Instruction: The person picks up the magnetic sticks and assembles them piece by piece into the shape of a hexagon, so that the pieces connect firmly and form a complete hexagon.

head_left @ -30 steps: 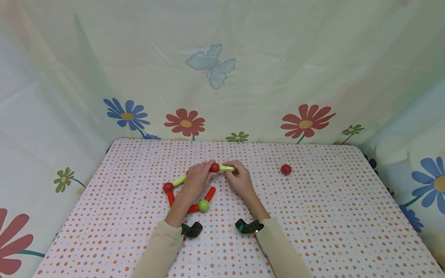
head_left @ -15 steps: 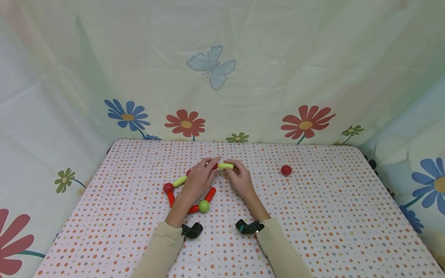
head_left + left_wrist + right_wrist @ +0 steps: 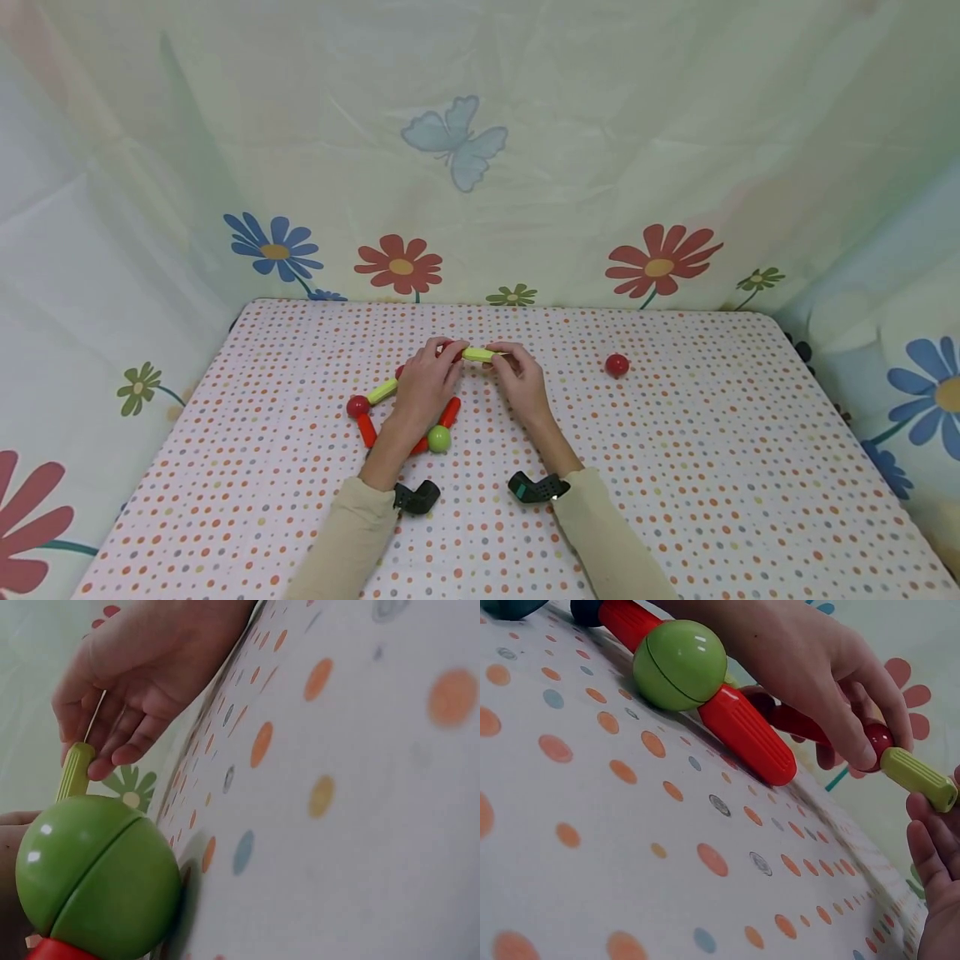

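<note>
My left hand (image 3: 423, 379) pinches a red ball (image 3: 877, 742) between thumb and fingers, mostly covered in the head view. From that ball a short yellow-green rod (image 3: 478, 354) points right, and the thumb and fingertips of my right hand (image 3: 520, 379) pinch its free end. The ball belongs to a chain of toy balls and rods curving round under my left arm. The chain includes another red ball (image 3: 357, 407), a yellow-green rod (image 3: 383, 391), a red rod (image 3: 367, 431) and a green ball (image 3: 438, 439). Off the green ball sticks a red rod (image 3: 748, 735) with a free end.
A loose red ball (image 3: 617, 365) lies to the right on the dotted tablecloth (image 3: 712, 467). Beyond the table's back edge hangs a curtain (image 3: 562, 167) printed with flowers and a butterfly. My left forearm hides part of the chain.
The yellow-green rod in my right hand has shifted left and slightly back, along with the ball in my left hand. The chain has slid a little left. The loose ball stays put.
</note>
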